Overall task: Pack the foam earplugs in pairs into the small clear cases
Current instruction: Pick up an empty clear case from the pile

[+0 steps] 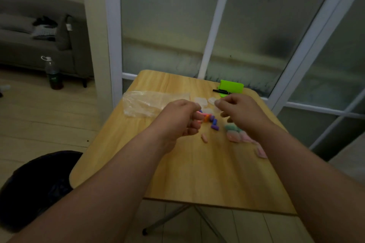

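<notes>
Loose foam earplugs lie mid-table: purple ones [214,125], an orange one [206,118] and a single pink one [204,138]. My left hand [180,119] hovers just left of them, its curled fingers holding a pink earplug [198,122]. My right hand [242,113] is right of the pile and pinches a small clear case [217,109] at its fingertips. Empty clear cases [199,100] lie behind the pile. Filled cases with pastel earplugs [234,133] sit under my right wrist, partly hidden by it.
The wooden table [197,173] stands against a frosted glass partition. A crumpled clear plastic bag [146,102] lies at the back left, a green box [231,86] with a black pen [221,91] at the back right. A black bin [35,183] and a bottle [52,74] are on the floor at left.
</notes>
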`<state>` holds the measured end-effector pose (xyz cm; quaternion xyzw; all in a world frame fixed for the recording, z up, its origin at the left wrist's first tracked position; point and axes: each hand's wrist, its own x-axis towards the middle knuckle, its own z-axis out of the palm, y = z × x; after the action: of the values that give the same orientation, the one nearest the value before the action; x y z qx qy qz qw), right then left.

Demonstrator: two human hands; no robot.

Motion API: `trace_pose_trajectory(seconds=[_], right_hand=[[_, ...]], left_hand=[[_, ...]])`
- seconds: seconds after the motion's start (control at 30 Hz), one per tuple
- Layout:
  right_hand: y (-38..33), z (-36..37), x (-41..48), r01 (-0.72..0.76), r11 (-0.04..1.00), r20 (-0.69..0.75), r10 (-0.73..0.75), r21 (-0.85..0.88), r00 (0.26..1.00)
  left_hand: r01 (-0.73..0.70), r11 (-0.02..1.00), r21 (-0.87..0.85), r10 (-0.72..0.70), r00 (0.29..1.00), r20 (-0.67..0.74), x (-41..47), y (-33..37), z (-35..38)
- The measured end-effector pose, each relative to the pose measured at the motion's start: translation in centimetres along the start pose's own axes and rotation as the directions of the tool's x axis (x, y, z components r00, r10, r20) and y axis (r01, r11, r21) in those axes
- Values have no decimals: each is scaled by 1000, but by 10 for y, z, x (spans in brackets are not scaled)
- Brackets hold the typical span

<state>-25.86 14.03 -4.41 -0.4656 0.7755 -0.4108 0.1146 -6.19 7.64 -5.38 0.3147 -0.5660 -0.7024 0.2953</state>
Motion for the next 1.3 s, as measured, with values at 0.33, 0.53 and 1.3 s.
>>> trace_pose_trajectory(seconds=[0.33,0.53,1.3], right_hand=[[-10,10,-81,-166,868,166,98,469,981],[-3,8,-92,-190,878,218,101,439,971],[-6,18,-84,-296,880,180,245,371,953]], left_hand=[[-100,979,176,57,970,235,-35,-10,3],[-119,965,232,63,969,238,-42,-16,3],[169,985,12,-169,971,171,-36,-28,14]])
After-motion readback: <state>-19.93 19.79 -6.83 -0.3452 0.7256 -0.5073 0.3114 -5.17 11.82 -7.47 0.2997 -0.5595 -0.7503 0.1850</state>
